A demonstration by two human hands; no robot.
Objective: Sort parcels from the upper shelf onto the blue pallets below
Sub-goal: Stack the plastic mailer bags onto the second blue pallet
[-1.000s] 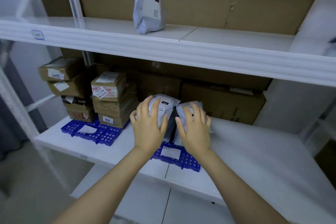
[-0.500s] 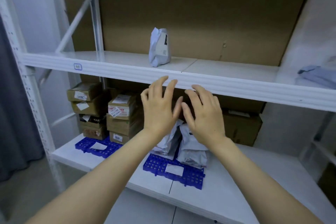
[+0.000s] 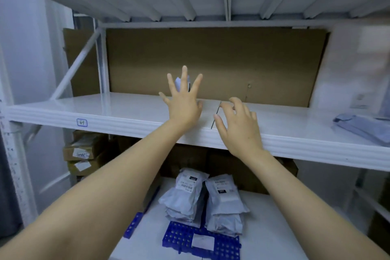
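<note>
Two bare hands are held over the white metal upper shelf (image 3: pixel 126 107). The left hand (image 3: pixel 185 105) is spread with straight fingers before a crumpled grey plastic mailer parcel (image 3: pixel 178 82), which is largely hidden. The right hand (image 3: pixel 238 124) is loosely curled, with nothing held. More grey mailer bags (image 3: pixel 185 196) are stacked on the blue plastic grid pallet (image 3: pixel 181 238) below.

A blue-outlined sticker (image 3: pixel 81 122) on the upper shelf (image 3: pixel 126 110) edge reads "H".
</note>
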